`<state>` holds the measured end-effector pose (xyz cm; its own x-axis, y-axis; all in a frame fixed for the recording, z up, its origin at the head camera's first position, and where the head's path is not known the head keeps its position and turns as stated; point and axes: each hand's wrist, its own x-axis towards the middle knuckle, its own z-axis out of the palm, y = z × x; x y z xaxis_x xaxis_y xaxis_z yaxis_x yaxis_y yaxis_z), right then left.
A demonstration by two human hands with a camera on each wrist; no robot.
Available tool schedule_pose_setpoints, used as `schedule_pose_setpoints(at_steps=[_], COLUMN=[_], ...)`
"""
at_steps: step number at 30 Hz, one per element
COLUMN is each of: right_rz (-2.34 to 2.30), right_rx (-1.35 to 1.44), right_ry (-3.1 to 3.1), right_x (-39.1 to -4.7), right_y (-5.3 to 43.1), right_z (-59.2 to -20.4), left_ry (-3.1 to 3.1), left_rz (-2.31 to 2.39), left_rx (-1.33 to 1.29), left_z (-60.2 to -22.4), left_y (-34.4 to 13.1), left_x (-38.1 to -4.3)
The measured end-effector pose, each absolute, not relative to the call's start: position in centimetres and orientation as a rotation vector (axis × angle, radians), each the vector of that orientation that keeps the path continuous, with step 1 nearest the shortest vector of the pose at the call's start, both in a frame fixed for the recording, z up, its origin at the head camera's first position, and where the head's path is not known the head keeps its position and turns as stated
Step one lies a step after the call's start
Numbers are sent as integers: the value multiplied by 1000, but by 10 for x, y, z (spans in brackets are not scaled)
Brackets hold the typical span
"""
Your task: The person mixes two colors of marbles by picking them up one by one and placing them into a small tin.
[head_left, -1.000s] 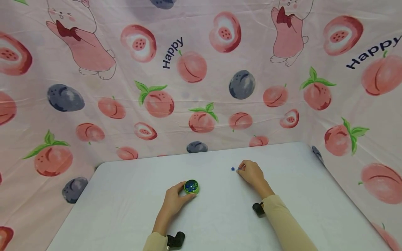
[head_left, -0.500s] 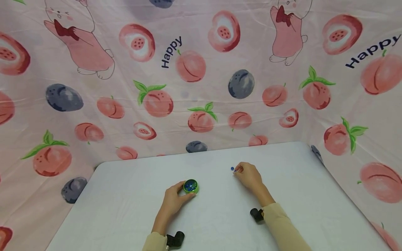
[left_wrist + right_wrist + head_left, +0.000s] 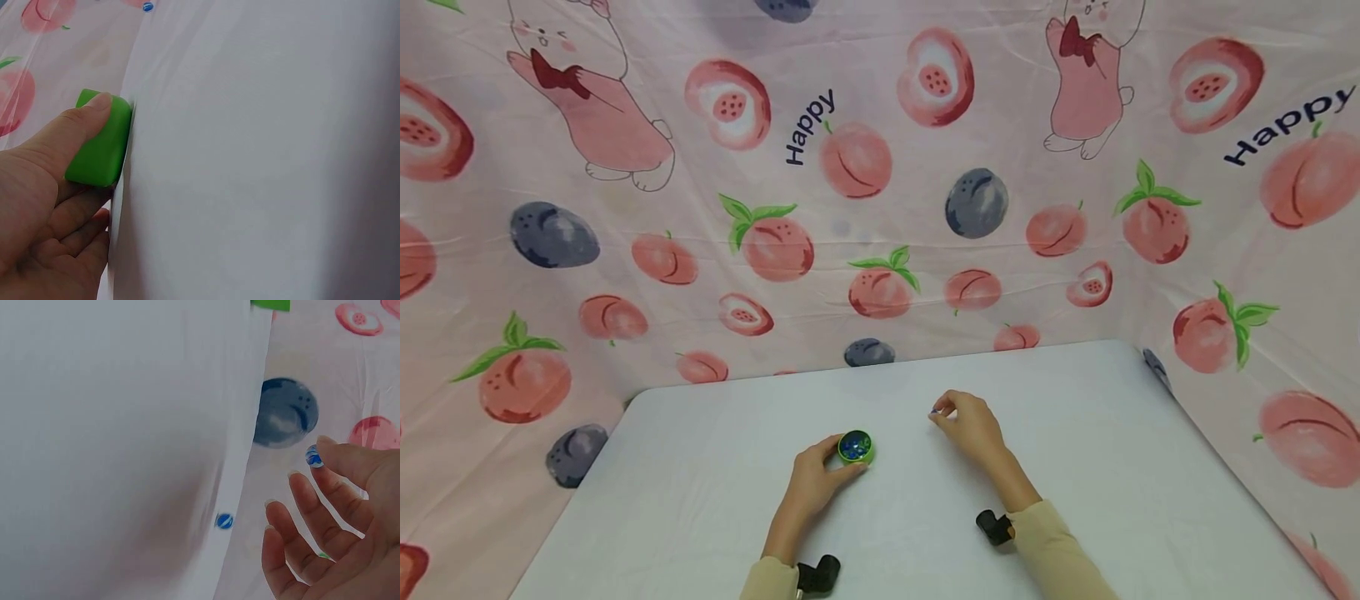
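My left hand [image 3: 811, 483] grips a small round bright-green container [image 3: 871, 455] between thumb and fingers, standing on the white table. Its open top shows several dark blue and green pieces inside. In the left wrist view the container's green wall [image 3: 106, 147] shows under the thumb. To the right, my right hand [image 3: 973, 429] is raised over the table, pinching a blue-and-white marble [image 3: 314, 456] between thumb and index finger, the other fingers loosely bent. A second blue-and-white marble [image 3: 225, 520] lies on the table in the right wrist view; the head view does not show it.
The white table [image 3: 715, 500] has a rounded back-left corner. A pink cloth [image 3: 647, 208] printed with fruit hangs behind it and at both sides. Black wrist cameras [image 3: 995, 527] sit on both forearms near the beige sleeves.
My right hand has moved left, toward the green container, with the marble between its fingertips. The marble seen beside the fingers before is out of sight in the head view. The left hand stays put.
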<state>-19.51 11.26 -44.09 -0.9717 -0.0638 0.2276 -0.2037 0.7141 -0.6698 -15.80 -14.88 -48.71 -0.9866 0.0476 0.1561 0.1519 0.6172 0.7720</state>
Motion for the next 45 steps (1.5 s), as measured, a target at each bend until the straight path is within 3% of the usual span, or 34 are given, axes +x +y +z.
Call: schedule_pose_setpoints(at_steps=[45], right_rz=[1194], right_rx=[546], right_ry=[-2737], right_x=[-174], right_y=[23], right_z=[-441], left_ry=[-2672], left_rz=[-1265], left_rx=[-244], left_z=[-489], left_y=[-152], left_x=[-161])
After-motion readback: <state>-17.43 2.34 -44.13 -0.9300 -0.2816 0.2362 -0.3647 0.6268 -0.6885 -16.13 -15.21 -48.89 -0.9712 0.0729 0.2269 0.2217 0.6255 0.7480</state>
